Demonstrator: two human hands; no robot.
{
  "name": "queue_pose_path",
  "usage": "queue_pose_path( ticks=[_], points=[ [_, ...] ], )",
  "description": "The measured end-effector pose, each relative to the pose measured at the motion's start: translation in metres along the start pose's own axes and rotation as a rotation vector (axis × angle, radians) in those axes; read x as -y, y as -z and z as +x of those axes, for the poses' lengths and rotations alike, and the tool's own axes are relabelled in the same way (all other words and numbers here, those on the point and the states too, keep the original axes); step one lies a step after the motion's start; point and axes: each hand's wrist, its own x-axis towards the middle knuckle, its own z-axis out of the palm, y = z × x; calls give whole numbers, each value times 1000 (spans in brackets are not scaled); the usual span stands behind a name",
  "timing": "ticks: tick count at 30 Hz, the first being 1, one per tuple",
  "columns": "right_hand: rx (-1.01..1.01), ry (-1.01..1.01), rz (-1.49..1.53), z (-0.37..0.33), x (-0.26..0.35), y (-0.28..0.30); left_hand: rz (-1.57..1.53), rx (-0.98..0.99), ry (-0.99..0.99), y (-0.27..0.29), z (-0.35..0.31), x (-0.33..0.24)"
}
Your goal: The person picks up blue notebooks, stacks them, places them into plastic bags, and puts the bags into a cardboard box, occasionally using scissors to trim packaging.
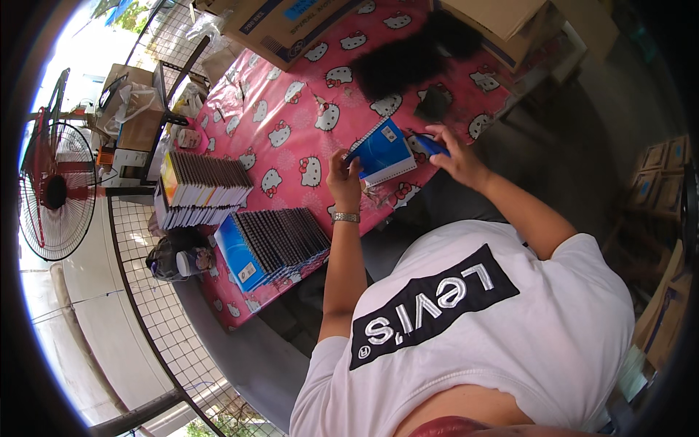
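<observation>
A blue-covered spiral notebook point(386, 151) lies at a slant near the table's right edge, its white coil showing along the side nearest me. My left hand point(344, 180), a metal watch on its wrist, grips the notebook's left edge between thumb and fingers. At the notebook's right side, my right hand point(460, 159) is closed around a blue-handled tool point(432, 144) that looks like pliers. Its dark tip points toward the notebook's upper right corner. A small dark clump point(434, 103) rests just beyond the tool.
Stacked blue notebooks point(280, 244) and yellow-and-white notebooks point(207, 186) stand on the left of the pink patterned table cover point(287, 149). A black tangled pile point(400, 62) lies at the back, beside cardboard boxes point(287, 29). A fan point(57, 191) stands far left.
</observation>
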Motion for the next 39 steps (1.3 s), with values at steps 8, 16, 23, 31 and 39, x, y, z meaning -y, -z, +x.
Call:
queue_pose_path(
  ticks=[8,16,23,31,39],
  points=[
    [164,362,-433,20,47,-72,-118,-50,-30,5,-2,9],
    [308,34,-176,27,47,-81,-87,-94,0,1,-6,7],
    [247,-5,168,14,27,-54,582,-341,-249,13,-21,-100],
    [-33,390,-746,37,-35,13,395,-969,-185,147,-89,-248],
    [-376,-75,-1114,223,-108,95,923,-1004,77,177,-118,-215]
  ],
)
